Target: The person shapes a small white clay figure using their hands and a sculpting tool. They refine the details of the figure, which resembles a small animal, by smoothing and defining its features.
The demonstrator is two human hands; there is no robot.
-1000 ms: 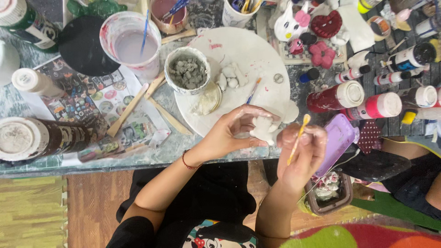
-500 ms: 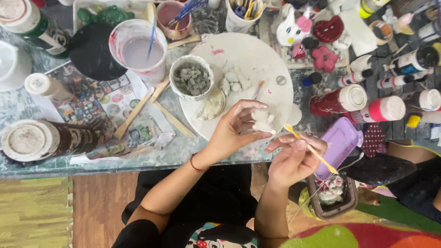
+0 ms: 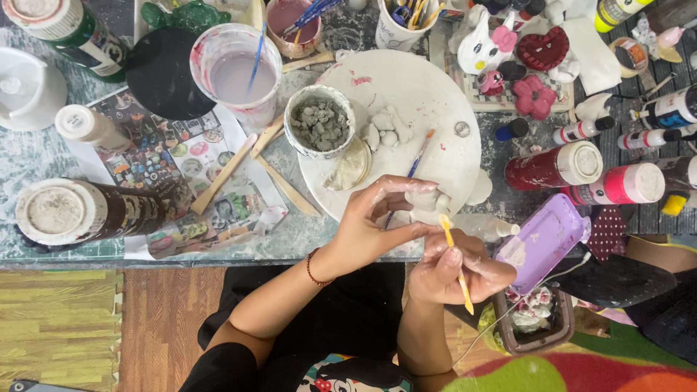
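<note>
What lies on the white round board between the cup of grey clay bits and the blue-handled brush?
In the head view, between the cup of grey clay bits and the blue-handled brush on the white round board lies a cluster of small white clay lumps.

Bare forearms, both hands (image 3: 377, 221) smeared with pale clay; thin red cord bracelet (image 3: 312, 267) circles the left wrist; black clothing (image 3: 348, 319).

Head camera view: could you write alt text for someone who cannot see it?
Seen from above, a left hand holds a small white clay figure while the right hand touches it with a thin yellow stick, over a cluttered craft table with a round white board and paint bottles.
</note>
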